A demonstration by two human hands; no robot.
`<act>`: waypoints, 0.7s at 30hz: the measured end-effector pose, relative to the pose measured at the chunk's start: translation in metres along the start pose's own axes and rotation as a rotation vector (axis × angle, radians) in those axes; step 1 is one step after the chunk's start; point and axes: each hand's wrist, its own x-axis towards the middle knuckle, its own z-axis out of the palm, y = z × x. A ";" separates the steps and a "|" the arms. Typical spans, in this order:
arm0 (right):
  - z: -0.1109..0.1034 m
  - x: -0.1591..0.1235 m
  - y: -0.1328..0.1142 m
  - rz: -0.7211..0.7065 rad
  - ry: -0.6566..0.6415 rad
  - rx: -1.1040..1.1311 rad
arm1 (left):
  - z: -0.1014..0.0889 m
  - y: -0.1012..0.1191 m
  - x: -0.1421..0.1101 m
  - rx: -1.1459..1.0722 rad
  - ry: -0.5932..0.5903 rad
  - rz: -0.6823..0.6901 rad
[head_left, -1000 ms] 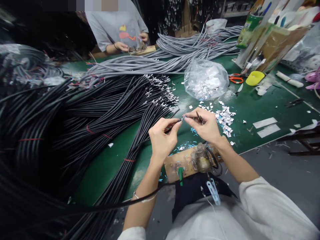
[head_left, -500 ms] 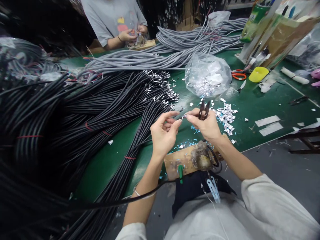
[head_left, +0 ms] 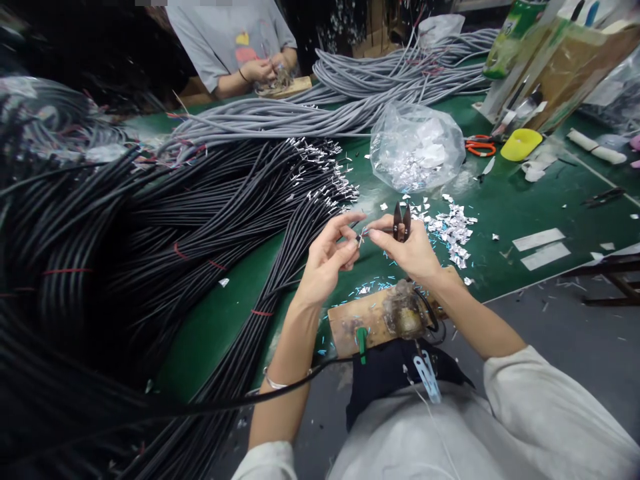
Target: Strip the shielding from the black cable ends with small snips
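My left hand (head_left: 325,257) is closed in a pinch around the end of a black cable, where small stripped wires (head_left: 361,239) stick out. My right hand (head_left: 407,250) holds dark thread snips (head_left: 401,223) in its curled fingers, blades pointing up and away. Its thumb and forefinger are pinched at the wire tips, close to the left fingertips. Exactly how many wires they grip is too small to tell. Below the hands sits a wooden board (head_left: 345,323) with a grimy metal fixture (head_left: 407,313) and a green clip (head_left: 361,343) on it.
Bundled black cables (head_left: 225,200) cover the left of the green table (head_left: 500,253), with grey cables (head_left: 280,120) behind. Foil scraps (head_left: 455,230) lie right of my hands, near a plastic bag (head_left: 417,150) and orange-handled scissors (head_left: 480,145). Across the table a co-worker's hands (head_left: 267,69) are busy.
My fingertips have shifted slightly at the wires, and the snips have turned a little more upright. The wires now splay apart more. The co-worker's hands have come closer together.
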 end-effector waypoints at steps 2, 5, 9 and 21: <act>0.000 -0.001 -0.002 -0.074 0.036 -0.086 | 0.000 0.000 0.000 0.001 0.000 0.008; 0.001 -0.003 -0.002 -0.162 0.070 -0.120 | 0.000 -0.001 0.001 -0.008 -0.003 0.017; 0.003 -0.001 0.002 0.002 0.041 0.085 | -0.001 -0.002 0.000 0.059 -0.025 0.016; 0.000 -0.003 -0.006 -0.119 -0.080 -0.104 | 0.008 -0.008 0.002 0.012 0.070 0.086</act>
